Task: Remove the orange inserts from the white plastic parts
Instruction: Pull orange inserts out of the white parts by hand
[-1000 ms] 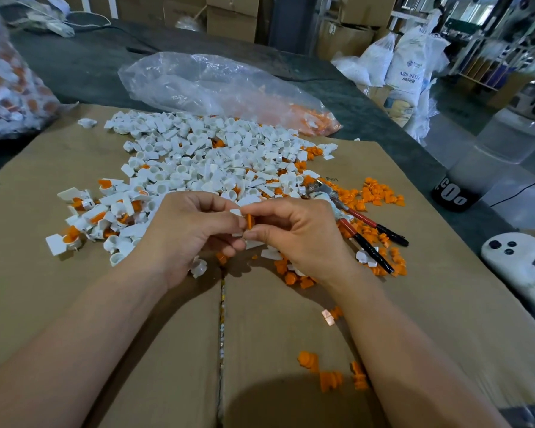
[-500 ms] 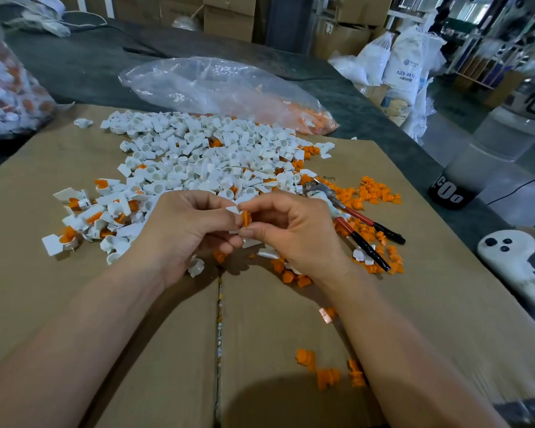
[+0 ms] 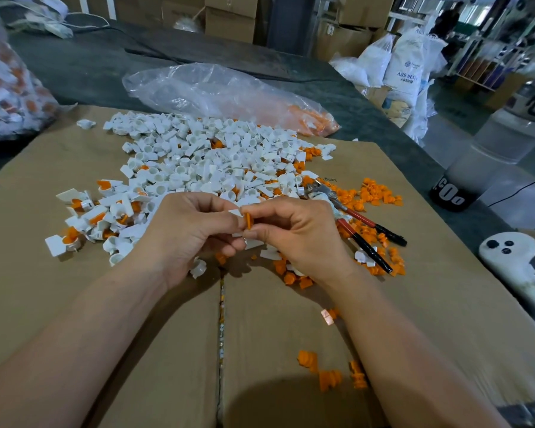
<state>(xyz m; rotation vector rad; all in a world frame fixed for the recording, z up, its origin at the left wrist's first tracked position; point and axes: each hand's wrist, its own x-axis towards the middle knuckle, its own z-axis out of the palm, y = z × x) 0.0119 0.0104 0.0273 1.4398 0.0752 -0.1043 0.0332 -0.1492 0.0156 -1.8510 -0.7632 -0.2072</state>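
Note:
Both hands meet above the middle of the cardboard sheet (image 3: 136, 335). My left hand (image 3: 186, 233) grips a small white plastic part (image 3: 236, 213), mostly hidden by its fingers. My right hand (image 3: 300, 233) pinches the orange insert (image 3: 247, 220) that sticks out of that part, between thumb and forefinger. A big heap of white parts (image 3: 198, 162) lies behind the hands. To the left, white parts with orange inserts in them (image 3: 84, 217) form a smaller group. Loose orange inserts (image 3: 380, 193) are scattered to the right.
Red-and-black handled pliers (image 3: 365, 233) lie right of my right hand. A clear plastic bag (image 3: 223, 94) lies behind the heap, another full bag (image 3: 10, 88) at far left. A few orange inserts (image 3: 331, 372) sit near the front. A white handheld controller (image 3: 519, 261) lies at the right edge.
Both hands have stayed together in the same hold on the part and insert; only the view has shifted slightly.

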